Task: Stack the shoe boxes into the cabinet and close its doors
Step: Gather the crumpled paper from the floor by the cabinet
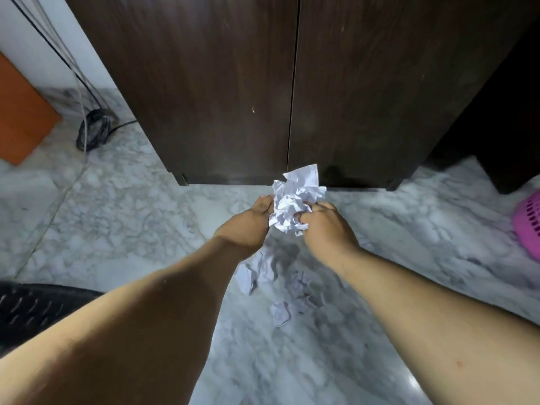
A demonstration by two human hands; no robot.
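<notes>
The dark brown wooden cabinet (222, 92) stands straight ahead on the marble floor, both doors shut along a thin middle seam. No shoe boxes are in sight. A wad of crumpled white lined paper (293, 200) is held just in front of the cabinet's lower edge, above the floor. My left hand (248, 226) grips its left side and my right hand (324, 226) grips its right side, fingers curled into the paper.
More crumpled paper pieces (257, 273) lie on the floor under my arms. An orange box (20, 112) and a coil of black cable (95, 131) sit at the left. A pink basket (530, 223) is at the right edge, a black basket (35, 311) at lower left.
</notes>
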